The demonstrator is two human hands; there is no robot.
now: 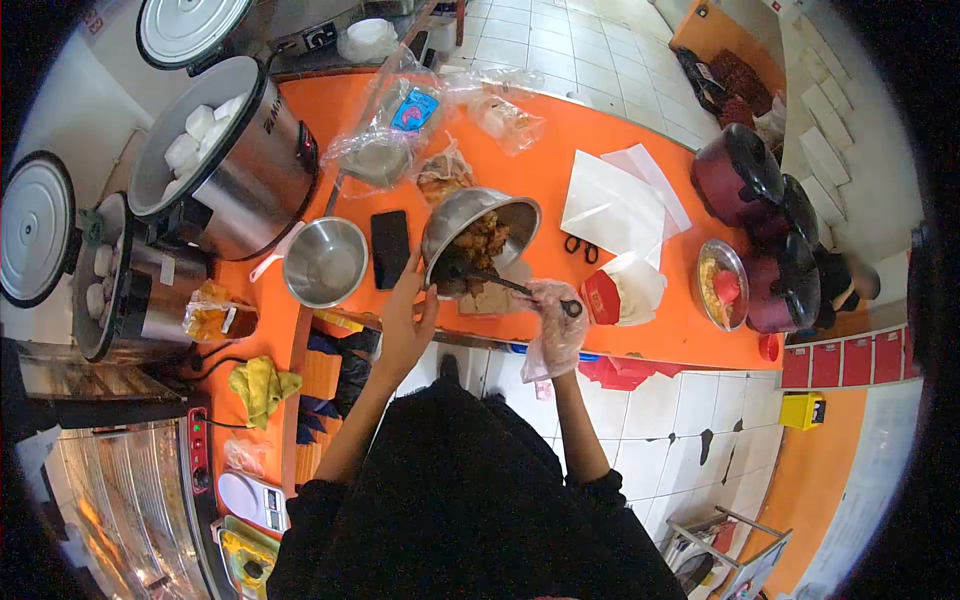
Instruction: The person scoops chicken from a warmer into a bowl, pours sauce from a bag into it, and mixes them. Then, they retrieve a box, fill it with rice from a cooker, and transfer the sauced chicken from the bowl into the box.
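Observation:
A steel mixing bowl [436,236] is tilted on its side over the orange table, its mouth turned to the right and toward me. Brown fried pieces, probably chicken [484,236], lie inside it. My left hand [405,318] grips the bowl by its near left rim. In a clear plastic glove, my right hand [553,325] is closed around the handle of a black spoon-like utensil [508,287], whose head reaches to the bowl's lower edge and is partly hidden. Under the bowl's mouth sits a light brown container [490,302]. A red-and-white paper box [602,298] stands beside my right hand.
A saucepan [326,265] and black phone [390,250] lie left. White paper sheets [608,205] and black-handled scissors [580,248] are right, before a bowl of yellow food [712,280] and dark red pots [735,185]. Large steel cookers [245,185] stand far left.

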